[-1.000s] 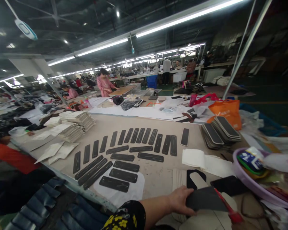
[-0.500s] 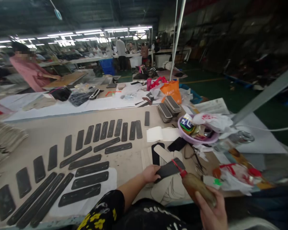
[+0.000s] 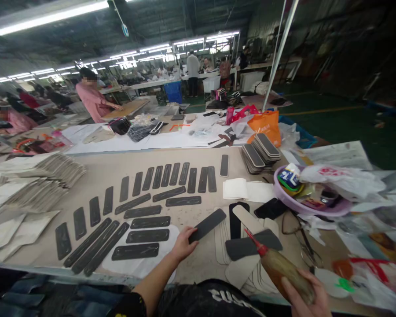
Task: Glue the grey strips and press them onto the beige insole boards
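My left hand [image 3: 184, 244] grips one end of a dark grey strip with rounded corners [image 3: 208, 223], held over the table. A squeeze bottle of brownish glue [image 3: 282, 269] with a red nozzle is in my right hand [image 3: 305, 294], its tip pointing up and left. Below that tip, another dark strip [image 3: 252, 245] lies across beige rounded pieces [image 3: 247, 269]. To the left, several dark strips with a shiny wet line, such as this strip [image 3: 135, 251], are spread out in rows, a few on a white sheet [image 3: 173, 257].
Stacked strips [image 3: 253, 156] stand at the back right beside an orange bag [image 3: 265, 127]. A purple basin [image 3: 312, 204] of odds and ends, a phone [image 3: 269, 208] and glasses [image 3: 305, 246] lie at right. Fabric piles [image 3: 42, 185] fill the left. A co-worker [image 3: 92, 94] stands across the tables.
My left hand has carried a strip leftward, away from the bottle's nozzle. A dark strip now shows lying on the beige pieces. The camera view has swung left.
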Motion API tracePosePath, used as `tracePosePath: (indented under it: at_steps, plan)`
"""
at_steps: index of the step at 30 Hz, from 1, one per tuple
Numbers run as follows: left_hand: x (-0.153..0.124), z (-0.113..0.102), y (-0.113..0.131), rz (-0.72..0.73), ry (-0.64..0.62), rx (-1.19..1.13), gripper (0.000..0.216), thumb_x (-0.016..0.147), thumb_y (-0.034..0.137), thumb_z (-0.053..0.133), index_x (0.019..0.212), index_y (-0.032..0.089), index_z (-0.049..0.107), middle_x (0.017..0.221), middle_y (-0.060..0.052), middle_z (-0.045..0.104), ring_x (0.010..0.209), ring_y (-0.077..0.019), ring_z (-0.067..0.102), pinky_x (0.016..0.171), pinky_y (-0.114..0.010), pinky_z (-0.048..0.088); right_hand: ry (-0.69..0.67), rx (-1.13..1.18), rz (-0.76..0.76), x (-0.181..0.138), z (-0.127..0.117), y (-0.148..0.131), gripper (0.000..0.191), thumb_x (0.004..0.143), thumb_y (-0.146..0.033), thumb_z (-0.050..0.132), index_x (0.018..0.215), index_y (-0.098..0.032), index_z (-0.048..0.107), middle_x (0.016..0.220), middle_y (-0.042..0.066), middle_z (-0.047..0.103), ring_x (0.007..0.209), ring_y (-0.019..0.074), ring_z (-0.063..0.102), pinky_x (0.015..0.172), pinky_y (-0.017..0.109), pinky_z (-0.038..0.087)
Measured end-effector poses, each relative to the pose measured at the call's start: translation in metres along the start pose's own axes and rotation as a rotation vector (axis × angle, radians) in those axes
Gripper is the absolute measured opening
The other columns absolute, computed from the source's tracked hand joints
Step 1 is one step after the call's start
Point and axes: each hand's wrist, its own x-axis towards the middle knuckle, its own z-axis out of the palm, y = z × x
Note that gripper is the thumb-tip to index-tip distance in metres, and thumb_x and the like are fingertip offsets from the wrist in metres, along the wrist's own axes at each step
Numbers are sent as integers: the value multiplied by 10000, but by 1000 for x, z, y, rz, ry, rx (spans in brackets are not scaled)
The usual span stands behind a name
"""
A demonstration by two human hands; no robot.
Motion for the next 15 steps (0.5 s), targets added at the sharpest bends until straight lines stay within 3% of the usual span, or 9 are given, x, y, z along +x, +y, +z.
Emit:
tracePosePath:
  at_steps: [3, 5, 9, 12, 15]
  plan:
    - [-12, -11, -42, -26, -58, 77, 478, 651, 145, 594, 1129, 162, 575, 1098, -103, 544, 1036, -221, 518, 950, -378, 422, -138, -180, -75, 4, 21, 3, 522, 632, -478, 690, 1020, -185, 501, 1013, 55, 542, 938, 251, 521, 806, 360, 436]
    - [-18, -14, -58, -14, -89, 137, 481, 634, 146, 613, 1114, 157, 587, 1134, -119, 530, 1066, -243, 498, 961, -403, 406, -230, -243, -118, 6, 41, 4, 496, 669, -478, 663, 1035, -189, 495, 1004, 53, 547, 928, 242, 530, 794, 353, 445]
    - [-33, -17, -68, -8, 4, 268, 394, 710, 226, 619, 1103, 203, 596, 1132, -116, 533, 1049, -263, 493, 932, -453, 404, -414, -276, -244, 6, 89, 13, 397, 741, -422, 623, 1042, -207, 478, 997, 44, 528, 882, 210, 541, 769, 339, 461]
    - [-54, -13, -75, -1, 44, 282, 242, 822, 216, 501, 1030, 197, 623, 1008, -96, 565, 953, -219, 519, 866, -385, 446, -538, -279, -404, 2, 124, 26, 308, 786, -354, 598, 1032, -210, 480, 1004, 53, 500, 914, 216, 516, 799, 368, 448]
    - [-77, -6, -89, 20, 7, 275, 248, 851, 175, 445, 1022, 177, 625, 972, -85, 570, 918, -200, 515, 833, -341, 463, -677, -272, -523, -7, 154, 40, 250, 815, -290, 575, 1032, -210, 480, 986, 64, 486, 932, 229, 497, 814, 400, 438]
